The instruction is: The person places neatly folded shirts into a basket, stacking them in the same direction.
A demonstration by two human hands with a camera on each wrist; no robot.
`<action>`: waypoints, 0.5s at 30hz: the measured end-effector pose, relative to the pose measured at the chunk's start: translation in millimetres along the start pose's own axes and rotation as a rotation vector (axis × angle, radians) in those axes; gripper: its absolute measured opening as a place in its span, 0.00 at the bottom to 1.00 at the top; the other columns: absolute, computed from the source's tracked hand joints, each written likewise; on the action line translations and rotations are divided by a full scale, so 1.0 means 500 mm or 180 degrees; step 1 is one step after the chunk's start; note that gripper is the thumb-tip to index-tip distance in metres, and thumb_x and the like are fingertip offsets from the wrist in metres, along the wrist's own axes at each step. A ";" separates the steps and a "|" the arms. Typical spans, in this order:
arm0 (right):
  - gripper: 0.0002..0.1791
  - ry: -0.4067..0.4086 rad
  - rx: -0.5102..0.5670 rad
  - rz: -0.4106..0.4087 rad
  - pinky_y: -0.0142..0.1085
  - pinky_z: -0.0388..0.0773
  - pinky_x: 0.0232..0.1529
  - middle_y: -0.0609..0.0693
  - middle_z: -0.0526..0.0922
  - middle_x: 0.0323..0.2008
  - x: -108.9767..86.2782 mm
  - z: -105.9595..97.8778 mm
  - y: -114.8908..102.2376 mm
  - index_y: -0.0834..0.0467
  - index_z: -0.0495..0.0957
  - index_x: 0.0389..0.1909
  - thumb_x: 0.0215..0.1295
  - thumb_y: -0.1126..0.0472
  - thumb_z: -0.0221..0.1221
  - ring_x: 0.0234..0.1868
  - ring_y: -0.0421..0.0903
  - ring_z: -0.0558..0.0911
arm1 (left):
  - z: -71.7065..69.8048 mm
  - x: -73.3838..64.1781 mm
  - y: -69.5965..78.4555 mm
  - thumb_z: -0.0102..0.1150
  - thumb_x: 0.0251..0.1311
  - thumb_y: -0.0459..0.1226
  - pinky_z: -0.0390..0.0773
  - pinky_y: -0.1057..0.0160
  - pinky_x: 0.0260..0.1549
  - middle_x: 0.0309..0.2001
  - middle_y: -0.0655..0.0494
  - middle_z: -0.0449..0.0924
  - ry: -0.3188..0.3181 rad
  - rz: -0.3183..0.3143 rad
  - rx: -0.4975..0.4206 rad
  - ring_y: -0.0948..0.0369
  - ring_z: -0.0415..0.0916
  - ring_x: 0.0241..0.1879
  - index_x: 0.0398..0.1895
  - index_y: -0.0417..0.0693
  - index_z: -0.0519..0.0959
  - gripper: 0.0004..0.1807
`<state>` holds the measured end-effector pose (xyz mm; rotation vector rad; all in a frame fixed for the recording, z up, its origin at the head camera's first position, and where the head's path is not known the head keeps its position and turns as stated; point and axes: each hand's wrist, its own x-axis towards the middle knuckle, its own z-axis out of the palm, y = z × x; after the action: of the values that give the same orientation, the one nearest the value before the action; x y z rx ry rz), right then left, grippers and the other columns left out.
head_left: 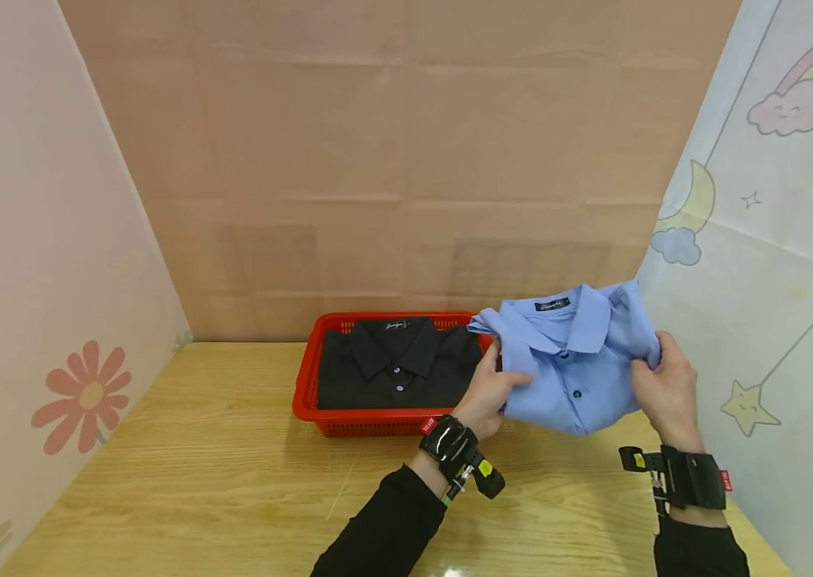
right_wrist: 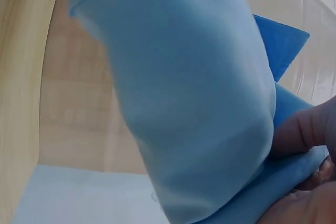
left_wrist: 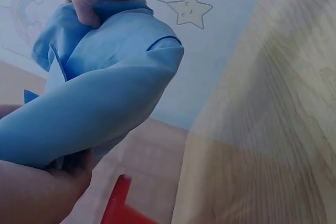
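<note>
A folded light blue collared shirt (head_left: 557, 361) hangs in the air above the table, held between both hands. My left hand (head_left: 487, 393) grips its left edge, thumb lying across the front. At the opposite edge, my right hand (head_left: 669, 393) pinches the cloth between thumb and fingers. The collar, a dark label and dark buttons face the head camera. In the right wrist view, the shirt's rounded fold (right_wrist: 194, 93) fills the middle. To the left, a folded black shirt (head_left: 392, 385) lies in a red plastic basket (head_left: 377, 415), collar up.
The basket stands on a light wood table (head_left: 233, 465) near the brown paper-like back wall (head_left: 305, 160). Printed side walls close in the left (head_left: 53, 240) and right (head_left: 774, 280). My left hand is close to the basket's right end.
</note>
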<state>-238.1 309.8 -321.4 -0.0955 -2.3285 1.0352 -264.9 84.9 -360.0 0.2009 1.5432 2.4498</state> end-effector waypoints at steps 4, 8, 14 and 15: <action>0.22 0.0017 0.0090 0.0050 0.61 0.68 0.47 0.74 0.72 0.55 -0.001 0.005 -0.011 0.71 0.67 0.59 0.64 0.72 0.45 0.54 0.68 0.72 | -0.009 -0.004 0.009 0.61 0.55 0.26 0.57 0.45 0.69 0.76 0.59 0.52 -0.0119 -0.0025 0.0062 0.53 0.55 0.72 0.77 0.72 0.48 0.53; 0.23 -0.0020 0.0195 0.0089 0.58 0.68 0.48 0.73 0.72 0.57 -0.002 0.012 -0.019 0.70 0.66 0.61 0.64 0.72 0.45 0.54 0.66 0.71 | -0.024 -0.010 0.018 0.60 0.60 0.28 0.55 0.43 0.70 0.77 0.61 0.47 -0.0219 -0.0008 0.0193 0.53 0.51 0.74 0.77 0.76 0.46 0.51; 0.24 -0.0114 0.0334 -0.0001 0.46 0.69 0.44 0.72 0.71 0.57 -0.003 0.020 -0.028 0.69 0.64 0.63 0.65 0.72 0.45 0.52 0.63 0.71 | -0.059 -0.019 0.041 0.51 0.69 0.30 0.54 0.39 0.69 0.77 0.63 0.47 -0.0420 0.0114 0.0310 0.52 0.50 0.74 0.75 0.82 0.46 0.44; 0.24 -0.0140 0.0351 -0.0022 0.43 0.69 0.44 0.71 0.71 0.57 -0.004 0.021 -0.030 0.69 0.64 0.63 0.65 0.72 0.45 0.51 0.61 0.71 | -0.065 -0.021 0.046 0.50 0.69 0.30 0.55 0.39 0.69 0.77 0.63 0.48 -0.0445 0.0119 0.0335 0.52 0.51 0.74 0.75 0.83 0.46 0.44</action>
<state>-239.8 291.7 -317.3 -0.0218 -2.3037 1.1706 -265.5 44.2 -353.2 0.4144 1.6216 2.3287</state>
